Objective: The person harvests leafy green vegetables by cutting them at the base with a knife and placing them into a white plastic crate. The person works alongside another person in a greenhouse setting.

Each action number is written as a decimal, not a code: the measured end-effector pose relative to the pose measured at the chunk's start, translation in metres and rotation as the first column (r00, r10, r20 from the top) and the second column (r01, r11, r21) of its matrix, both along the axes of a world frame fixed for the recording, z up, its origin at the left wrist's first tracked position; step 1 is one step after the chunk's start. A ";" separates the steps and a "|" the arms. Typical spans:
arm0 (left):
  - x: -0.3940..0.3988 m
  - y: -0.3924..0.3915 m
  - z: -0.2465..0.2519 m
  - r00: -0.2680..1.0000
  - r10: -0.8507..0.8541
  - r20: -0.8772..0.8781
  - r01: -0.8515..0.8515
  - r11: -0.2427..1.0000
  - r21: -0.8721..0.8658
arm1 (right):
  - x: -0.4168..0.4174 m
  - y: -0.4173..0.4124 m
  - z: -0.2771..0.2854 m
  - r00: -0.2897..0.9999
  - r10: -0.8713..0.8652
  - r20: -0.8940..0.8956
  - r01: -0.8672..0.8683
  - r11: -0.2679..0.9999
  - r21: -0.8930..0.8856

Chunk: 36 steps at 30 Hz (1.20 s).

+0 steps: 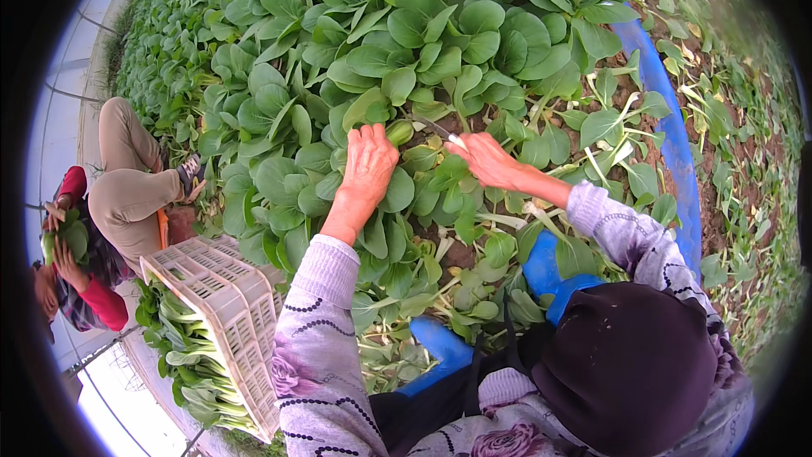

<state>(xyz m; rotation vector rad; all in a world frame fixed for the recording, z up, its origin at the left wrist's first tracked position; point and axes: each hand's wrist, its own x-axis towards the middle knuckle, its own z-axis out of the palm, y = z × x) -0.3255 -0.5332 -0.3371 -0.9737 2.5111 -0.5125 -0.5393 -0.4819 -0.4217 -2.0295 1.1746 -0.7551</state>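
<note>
My left hand (pixel 370 158) is closed around a head of bok choy (pixel 399 132). Its pale green base shows beside my fingers, facing right, and part of the plant is hidden by the fist. In my right hand (pixel 485 160) is a knife with a white handle (pixel 457 141). The thin knife blade (pixel 432 126) points up and left toward the bok choy base, just short of it or touching; I cannot tell which. Dense standing bok choy (pixel 419 32) grows ahead of both hands. Cut leaves (pixel 602 127) and pale stalks lie around my right wrist.
At left a white plastic crate (pixel 222 292) lies tipped on its side, packed with harvested bok choy (pixel 190 349). Beyond it a seated person (pixel 136 203) holds greens. Blue boots (pixel 444 349) are below me. A blue plastic strip (pixel 672 127) borders the bed at right.
</note>
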 end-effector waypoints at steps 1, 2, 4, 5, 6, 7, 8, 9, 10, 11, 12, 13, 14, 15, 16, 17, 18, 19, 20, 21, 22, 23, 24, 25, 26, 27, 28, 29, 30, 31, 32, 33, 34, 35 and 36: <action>-0.001 0.003 -0.003 0.999 0.021 -0.025 -0.022 1.000 -0.008 | 0.004 -0.007 -0.009 0.997 0.032 -0.064 -0.048 0.965 -0.257; -0.002 0.007 -0.005 1.000 -0.004 -0.022 0.003 0.997 -0.071 | 0.005 -0.013 -0.017 0.998 0.030 -0.051 -0.030 1.000 0.001; -0.001 0.009 -0.007 0.996 0.046 -0.074 -0.049 0.998 -0.043 | 0.005 -0.018 -0.019 0.994 0.060 -0.092 -0.063 0.997 -0.033; -0.002 0.009 -0.009 0.992 0.068 -0.102 -0.071 0.997 -0.027 | 0.002 -0.021 -0.020 0.991 0.071 -0.115 -0.077 0.996 -0.048; -0.006 0.009 -0.012 0.991 0.069 -0.113 -0.073 0.997 -0.030 | -0.003 -0.027 -0.022 0.986 0.092 -0.139 -0.105 0.991 -0.086; 0.002 0.012 -0.013 0.991 0.087 -0.102 -0.092 0.995 -0.037 | 0.006 -0.031 -0.005 0.995 0.072 -0.071 -0.055 0.975 0.215; 0.013 0.015 -0.012 0.990 0.111 -0.085 -0.115 0.992 -0.046 | 0.017 -0.039 0.029 0.999 0.042 -0.010 -0.031 0.867 0.498; 0.011 0.014 -0.013 0.989 0.107 -0.100 -0.112 0.992 -0.049 | 0.015 -0.042 0.048 1.000 -0.021 0.006 0.010 0.674 0.738; 0.010 0.014 -0.013 0.988 0.104 -0.113 -0.111 0.992 -0.053 | 0.009 -0.048 0.042 0.999 0.045 0.007 -0.035 0.668 0.743; 0.010 0.014 -0.014 0.987 0.102 -0.125 -0.110 0.992 -0.056 | 0.006 -0.049 0.040 0.999 0.039 0.013 -0.036 0.670 0.742; 0.011 0.014 -0.014 0.986 0.107 -0.129 -0.114 0.992 -0.053 | 0.008 -0.051 0.041 0.999 0.038 0.024 -0.043 0.672 0.739; 0.012 0.015 -0.014 0.985 0.112 -0.131 -0.120 0.991 -0.051 | 0.010 -0.053 0.042 0.999 0.037 0.038 -0.053 0.674 0.737; 0.014 0.017 -0.014 0.984 0.119 -0.132 -0.127 0.991 -0.049 | 0.014 -0.055 0.042 0.996 0.086 0.000 -0.057 0.658 0.751; 0.010 0.018 -0.014 0.984 0.118 -0.132 -0.125 0.991 -0.050 | 0.014 -0.055 0.035 0.996 0.088 -0.008 -0.057 0.708 0.704; 0.004 0.018 -0.014 0.985 0.113 -0.130 -0.121 0.991 -0.052 | 0.016 -0.056 0.018 0.996 0.088 -0.016 -0.056 0.755 0.653; -0.003 0.017 -0.017 0.985 0.104 -0.137 -0.112 0.992 -0.052 | 0.015 -0.058 -0.001 0.996 0.082 -0.031 -0.047 0.798 0.601; -0.001 0.019 -0.017 0.984 0.103 -0.149 -0.114 0.991 -0.068 | 0.025 -0.062 0.001 0.979 0.185 -0.089 -0.133 0.902 0.412; 0.002 0.019 -0.017 0.985 0.101 -0.141 -0.112 0.991 -0.071 | 0.028 -0.064 0.003 0.979 0.186 -0.086 -0.119 0.858 0.499; 0.003 0.018 -0.017 0.986 0.099 -0.135 -0.109 0.991 -0.073 | 0.027 -0.066 0.006 0.979 0.186 -0.085 -0.103 0.806 0.582; 0.006 0.018 -0.016 0.987 0.097 -0.128 -0.107 0.991 -0.077 | 0.027 -0.068 0.017 0.979 0.187 -0.083 -0.087 0.748 0.658; 0.007 0.020 -0.016 0.986 0.109 -0.125 -0.118 0.991 -0.061 | 0.026 -0.068 0.025 0.982 0.177 -0.058 -0.090 0.724 0.684; 0.008 0.023 -0.015 0.985 0.121 -0.122 -0.128 0.991 -0.044 | 0.024 -0.063 0.019 0.972 0.233 -0.008 -0.189 0.806 0.560; 0.010 0.022 -0.012 0.985 0.127 -0.118 -0.133 0.990 -0.040 | 0.019 -0.059 0.010 0.956 0.291 0.033 -0.279 0.870 0.407; 0.009 0.023 -0.014 0.981 0.129 -0.147 -0.137 0.990 -0.046 | 0.018 -0.058 0.009 0.956 0.290 0.032 -0.275 0.861 0.428; 0.007 0.023 -0.017 0.976 0.130 -0.177 -0.141 0.989 -0.051 | 0.016 -0.057 0.007 0.958 0.286 0.028 -0.268 0.853 0.448; 0.006 0.022 -0.019 0.970 0.133 -0.204 -0.148 0.987 -0.058 | 0.019 -0.060 0.010 0.973 0.229 -0.016 -0.169 0.765 0.622; 0.007 0.021 -0.021 0.964 0.140 -0.224 -0.152 0.988 -0.037 | 0.020 -0.063 0.015 0.981 0.179 -0.073 -0.060 0.640 0.766; 0.008 0.021 -0.022 0.958 0.166 -0.235 -0.174 0.985 -0.012 | 0.021 -0.062 0.014 0.957 0.259 -0.129 -0.091 0.693 0.715; 0.009 0.020 -0.023 0.950 0.188 -0.248 -0.191 0.982 0.011 | 0.020 -0.061 0.006 0.926 0.326 -0.192 -0.124 0.740 0.661; 0.013 0.023 -0.024 0.942 0.218 -0.256 -0.216 0.976 0.038 | 0.013 -0.047 0.006 0.949 0.281 -0.143 -0.150 0.802 0.578; 0.019 0.027 -0.023 0.910 0.270 -0.316 -0.261 0.963 0.070 | 0.007 -0.035 0.005 0.966 0.242 -0.093 -0.169 0.861 0.479; 0.025 0.033 -0.022 0.870 0.316 -0.379 -0.297 0.949 0.108 | -0.001 -0.021 0.007 0.976 0.209 -0.054 -0.174 0.911 0.373; 0.033 0.034 -0.017 0.828 0.363 -0.427 -0.338 0.931 0.136 | 0.002 -0.015 0.015 0.995 0.099 -0.027 -0.068 0.835 0.546; 0.040 0.034 -0.013 0.777 0.370 -0.510 -0.353 0.926 0.133 | 0.005 -0.013 0.023 1.000 -0.013 -0.020 0.023 0.714 0.699; 0.038 0.036 -0.011 0.711 0.372 -0.597 -0.358 0.922 0.149 | -0.004 -0.006 0.027 0.995 -0.065 -0.072 0.096 0.783 0.614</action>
